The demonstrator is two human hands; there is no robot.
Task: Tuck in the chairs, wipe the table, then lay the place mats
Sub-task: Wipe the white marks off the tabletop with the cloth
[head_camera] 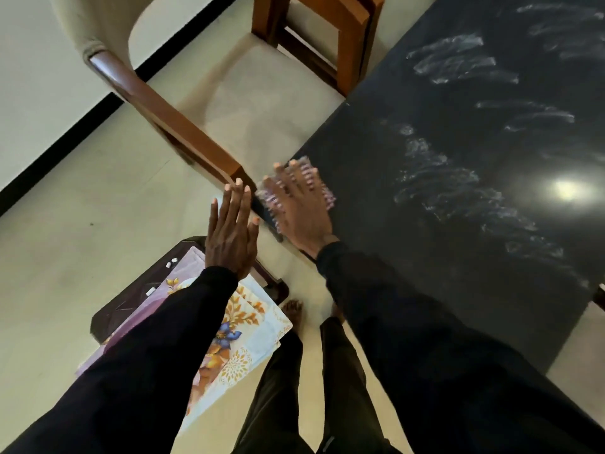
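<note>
The dark glossy table (458, 198) fills the right side, streaked with wet wipe marks (451, 185). My right hand (299, 208) lies flat, fingers spread, pressing a pale purple cloth (329, 196) on the table's near-left corner; both are motion-blurred. Just left of that corner my left hand (232, 231) is held flat with straight fingers, its tips by the end of the wooden armrest (183, 126) of a cream-cushioned chair (262, 103). The chair stands at the table's left end, seat partly under the top. Floral place mats (242, 326) lie stacked on a low dark stool (114, 309) below my left arm.
Cream floor tiles (82, 224) spread to the left, with a black skirting line (75, 132) running diagonally. My bare feet (293, 311) stand between the stool and the table. A ceiling light glares off the tabletop (564, 188). A bit of another chair shows at the right edge (600, 299).
</note>
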